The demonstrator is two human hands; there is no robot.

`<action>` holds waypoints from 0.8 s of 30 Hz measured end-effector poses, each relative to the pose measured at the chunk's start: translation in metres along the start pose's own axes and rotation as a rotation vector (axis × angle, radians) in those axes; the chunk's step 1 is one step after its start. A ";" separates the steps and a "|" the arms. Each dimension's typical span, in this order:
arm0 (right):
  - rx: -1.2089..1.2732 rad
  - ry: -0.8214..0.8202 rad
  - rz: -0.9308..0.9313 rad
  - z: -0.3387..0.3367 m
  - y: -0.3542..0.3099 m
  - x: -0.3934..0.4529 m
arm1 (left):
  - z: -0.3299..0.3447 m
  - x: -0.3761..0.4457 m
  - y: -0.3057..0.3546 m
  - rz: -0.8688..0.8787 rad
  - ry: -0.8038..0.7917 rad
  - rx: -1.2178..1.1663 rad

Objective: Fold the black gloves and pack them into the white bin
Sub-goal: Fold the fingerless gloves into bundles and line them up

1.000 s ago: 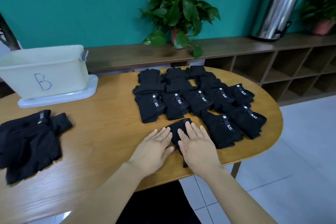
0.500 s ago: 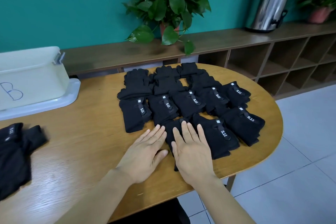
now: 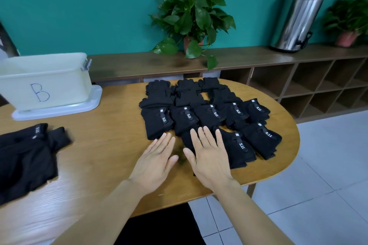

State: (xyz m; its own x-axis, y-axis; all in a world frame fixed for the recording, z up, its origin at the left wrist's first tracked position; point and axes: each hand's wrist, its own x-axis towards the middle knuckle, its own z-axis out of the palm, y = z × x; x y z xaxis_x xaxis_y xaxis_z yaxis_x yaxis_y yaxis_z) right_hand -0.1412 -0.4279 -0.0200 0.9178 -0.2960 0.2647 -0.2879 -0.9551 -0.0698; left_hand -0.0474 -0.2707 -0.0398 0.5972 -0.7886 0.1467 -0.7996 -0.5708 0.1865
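Both hands, the left hand (image 3: 157, 162) and right hand (image 3: 209, 157), have slid a folded glove (image 3: 187, 139) forward against the folded rows (image 3: 209, 113), fingers straight and flat; the white bin (image 3: 45, 81) waits unpacked, far left on the worktop (image 3: 111, 135).

A potted plant (image 3: 192, 18) stands at twelve o'clock on the wooden shelf (image 3: 258, 59); a steel urn (image 3: 297, 20) at two o'clock.

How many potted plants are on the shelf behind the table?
2. One potted plant stands mid-shelf behind the gloves; the second plant, blurred, is at the far right edge, beside the steel bin. None seem hidden.
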 end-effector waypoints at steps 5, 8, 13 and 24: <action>0.067 -0.039 -0.154 -0.028 -0.025 0.006 | -0.029 -0.028 -0.013 -0.034 0.059 -0.008; 0.068 -0.037 -0.224 -0.038 -0.054 0.011 | -0.049 -0.054 -0.031 -0.086 0.095 0.014; 0.072 -0.063 -0.345 -0.039 -0.117 0.024 | -0.072 -0.103 -0.076 -0.206 0.144 0.041; 0.123 -0.187 -0.574 -0.013 -0.253 0.047 | -0.091 -0.191 -0.177 -0.498 0.239 -0.003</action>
State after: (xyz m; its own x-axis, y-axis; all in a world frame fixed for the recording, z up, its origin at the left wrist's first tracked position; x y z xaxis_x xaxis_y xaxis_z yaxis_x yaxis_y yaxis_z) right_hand -0.0290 -0.2003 0.0222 0.9526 0.2791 0.1209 0.2895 -0.9539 -0.0795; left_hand -0.0146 0.0018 -0.0122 0.9012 -0.3495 0.2564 -0.4170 -0.8605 0.2927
